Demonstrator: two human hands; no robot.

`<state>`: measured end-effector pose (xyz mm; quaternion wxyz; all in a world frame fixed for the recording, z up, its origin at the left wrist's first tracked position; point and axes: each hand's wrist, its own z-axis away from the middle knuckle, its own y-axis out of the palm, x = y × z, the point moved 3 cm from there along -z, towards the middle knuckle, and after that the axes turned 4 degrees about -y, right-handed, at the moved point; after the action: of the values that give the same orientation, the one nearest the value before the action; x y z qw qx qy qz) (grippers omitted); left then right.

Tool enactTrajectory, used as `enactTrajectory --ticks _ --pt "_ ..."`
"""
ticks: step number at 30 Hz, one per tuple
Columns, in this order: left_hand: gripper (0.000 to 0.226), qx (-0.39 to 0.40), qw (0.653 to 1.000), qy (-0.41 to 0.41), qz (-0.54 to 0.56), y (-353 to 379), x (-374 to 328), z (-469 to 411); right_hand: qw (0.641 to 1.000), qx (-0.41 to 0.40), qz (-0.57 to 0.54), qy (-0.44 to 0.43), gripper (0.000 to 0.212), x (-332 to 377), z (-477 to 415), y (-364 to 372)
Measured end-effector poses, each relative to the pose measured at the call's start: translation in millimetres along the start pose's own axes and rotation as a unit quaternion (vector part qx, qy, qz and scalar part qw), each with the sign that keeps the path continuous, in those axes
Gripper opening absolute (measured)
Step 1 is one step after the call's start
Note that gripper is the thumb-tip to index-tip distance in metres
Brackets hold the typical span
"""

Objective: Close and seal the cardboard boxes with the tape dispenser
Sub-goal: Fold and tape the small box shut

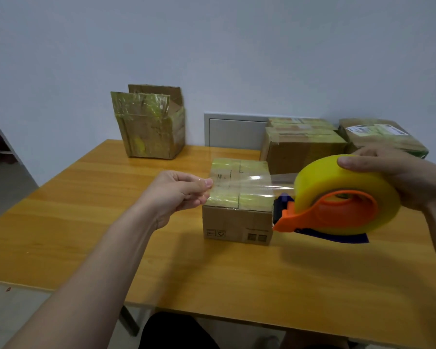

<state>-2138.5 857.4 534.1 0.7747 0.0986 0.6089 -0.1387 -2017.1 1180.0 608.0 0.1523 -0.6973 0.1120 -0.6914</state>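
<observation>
The left hand (176, 192) pinches the free end of a clear strip of tape (252, 182), stretched above the top of a small closed box (237, 220) near the middle of the wooden table (86, 222). The right hand (393, 177) grips the yellow tape roll in the orange tape dispenser (337, 200), held just right of that box. An open box (151, 127) stands at the table's far left, and two taped boxes (302, 144) sit at the far right.
</observation>
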Motion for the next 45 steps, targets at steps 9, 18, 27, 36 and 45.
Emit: enactTrajectory --ticks 9,18,27,36,45 --pt "0.014 0.005 1.000 0.019 -0.003 -0.8 -3.3 -3.5 0.997 -0.017 0.014 0.074 0.098 8.7 -8.0 -16.5" --pt "0.016 -0.016 1.000 -0.021 -0.002 -9.1 23.2 -16.3 0.992 0.000 0.081 0.096 0.088 -20.3 -18.7 -7.1" --pt "0.017 -0.021 0.998 -0.065 0.014 -18.0 34.6 -20.2 0.989 0.033 0.092 0.107 0.081 -41.1 -29.6 1.3" --pt "0.016 -0.023 0.997 -0.074 0.009 -17.9 36.4 -24.4 0.993 0.022 0.055 0.101 0.098 -65.7 -26.3 6.6" --pt "0.013 -0.022 0.997 -0.077 -0.004 -17.0 36.4 -25.8 0.995 0.015 0.037 0.095 0.096 -77.9 -23.3 12.7"
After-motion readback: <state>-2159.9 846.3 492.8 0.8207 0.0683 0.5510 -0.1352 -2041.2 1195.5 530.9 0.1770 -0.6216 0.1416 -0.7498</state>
